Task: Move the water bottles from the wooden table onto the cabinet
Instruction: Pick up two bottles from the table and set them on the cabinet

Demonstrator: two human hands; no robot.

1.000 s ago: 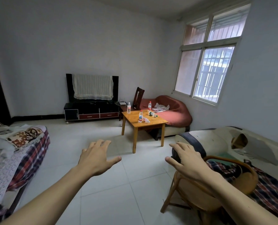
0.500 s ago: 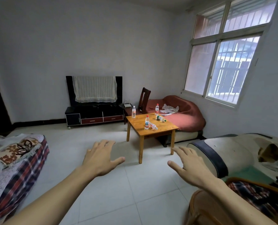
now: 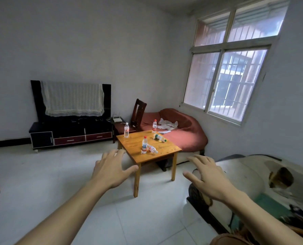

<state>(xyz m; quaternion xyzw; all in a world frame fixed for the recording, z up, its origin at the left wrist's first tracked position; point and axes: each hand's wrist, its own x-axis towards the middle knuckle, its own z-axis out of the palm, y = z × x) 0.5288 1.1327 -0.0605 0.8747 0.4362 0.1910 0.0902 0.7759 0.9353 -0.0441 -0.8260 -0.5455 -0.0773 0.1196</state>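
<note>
Hands first: our left hand [image 3: 111, 169] and right hand [image 3: 206, 176] were spread, holding nothing. Bottles sat on the wooden table [image 3: 166, 150]; we figured take the nearest upright bottle [image 3: 144, 145] by its middle, then the cabinet [image 3: 71, 133].

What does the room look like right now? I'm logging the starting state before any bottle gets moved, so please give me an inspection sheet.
Surface: wooden table, square, light wood, on a tiled floor.
Job's things: five water bottles on it; three upright, two lying down. Cabinet, dark with red drawers, against the far wall.
Clutter: white papers on the red sofa.
Grippers: left hand and right hand both open, holding nothing, short of the table.
Cables: nothing seen clearly.
Surroundings: cloth-draped TV, dark chair, barred window.
</note>
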